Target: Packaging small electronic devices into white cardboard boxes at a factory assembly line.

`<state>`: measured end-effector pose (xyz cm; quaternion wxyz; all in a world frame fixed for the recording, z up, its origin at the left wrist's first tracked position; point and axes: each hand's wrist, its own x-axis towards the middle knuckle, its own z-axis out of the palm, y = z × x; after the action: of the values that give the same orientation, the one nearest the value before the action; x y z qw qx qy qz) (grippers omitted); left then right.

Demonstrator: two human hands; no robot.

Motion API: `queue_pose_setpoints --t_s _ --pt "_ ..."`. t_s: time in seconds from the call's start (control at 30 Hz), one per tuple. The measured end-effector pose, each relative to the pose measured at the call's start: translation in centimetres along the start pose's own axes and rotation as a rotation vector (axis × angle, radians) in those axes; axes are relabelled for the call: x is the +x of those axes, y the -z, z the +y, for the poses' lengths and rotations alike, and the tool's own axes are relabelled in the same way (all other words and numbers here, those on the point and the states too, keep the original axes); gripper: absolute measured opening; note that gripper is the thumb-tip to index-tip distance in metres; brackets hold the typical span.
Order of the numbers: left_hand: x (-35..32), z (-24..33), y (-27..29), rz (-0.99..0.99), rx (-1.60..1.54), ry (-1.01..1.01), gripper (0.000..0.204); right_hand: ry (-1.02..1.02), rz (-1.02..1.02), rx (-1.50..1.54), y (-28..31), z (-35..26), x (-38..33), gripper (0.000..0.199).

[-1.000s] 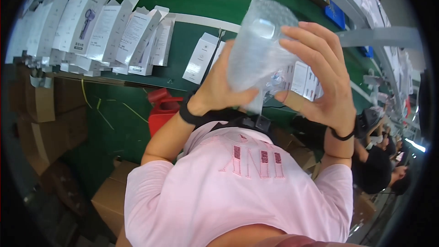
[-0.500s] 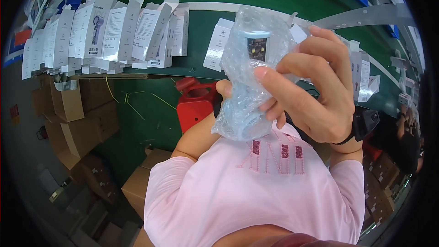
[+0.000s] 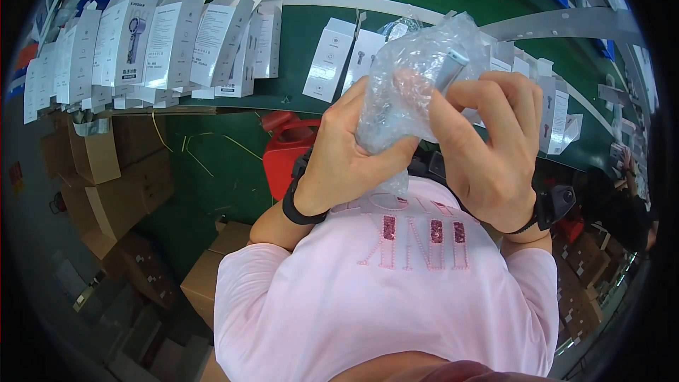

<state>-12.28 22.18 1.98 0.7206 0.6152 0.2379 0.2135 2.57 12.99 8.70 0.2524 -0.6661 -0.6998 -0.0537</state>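
In front of my chest is a clear bubble-wrap bag (image 3: 389,117) with a light blue and white device (image 3: 453,65) inside; the crumpled plastic hides most of its shape. My left hand (image 3: 346,159) wraps around the bag's lower left side, thumb across the front. On the bag's right side, my right hand (image 3: 491,148) has its fingers bent and its thumb against the plastic, gripping it. A fingertip shows blurred through the wrap. Just beyond the bag, an upright white box (image 3: 329,60) stands on the green bench (image 3: 296,53), with another white box (image 3: 361,56) beside it.
Several white printed boxes (image 3: 120,42) with raised flaps crowd the bench's left side; more boxes (image 3: 555,117) stand at the right. Below the bench are a red plastic container (image 3: 283,163) and brown cartons (image 3: 127,191). A person in dark clothes (image 3: 612,198) is at the far right.
The bag has tilted, its top swinging right, and the device inside now leans right. My left hand has come up from behind the bag to its left side. My right hand has moved slightly lower.
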Motion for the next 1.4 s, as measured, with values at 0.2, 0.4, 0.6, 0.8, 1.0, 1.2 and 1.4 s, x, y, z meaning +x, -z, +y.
queue_pose_setpoints --t_s 0.2,0.4,0.6,0.8,1.0,1.2,1.4 --pt "-0.5 -0.1 -0.1 0.029 -0.005 0.004 0.037 -0.004 -0.032 0.017 0.4 -0.1 0.0 0.033" --pt "-0.5 -1.0 0.1 -0.147 -0.13 0.018 0.036 -0.399 0.605 0.583 -3.6 5.9 -2.5 0.072" --pt "0.1 -5.9 -1.2 -0.421 -0.154 0.161 0.05 -0.751 -0.036 1.671 -6.5 8.6 -7.5 0.087" --pt "5.8 -16.3 11.4 0.283 1.074 0.031 0.089 -1.431 0.284 1.572 -5.3 9.9 -7.7 0.039" --pt "8.7 -23.4 12.5 0.066 0.956 0.366 0.104 -1.577 -0.112 1.458 -9.0 8.0 -12.3 0.041" --pt "5.9 -18.2 12.5 0.248 0.638 -0.077 0.082 -1.557 0.022 1.669 -10.2 6.1 -12.6 0.043" --pt "2.0 -14.8 11.8 0.162 0.455 -0.309 0.081 -1.373 -0.076 1.816 -9.6 5.4 -10.8 0.032"
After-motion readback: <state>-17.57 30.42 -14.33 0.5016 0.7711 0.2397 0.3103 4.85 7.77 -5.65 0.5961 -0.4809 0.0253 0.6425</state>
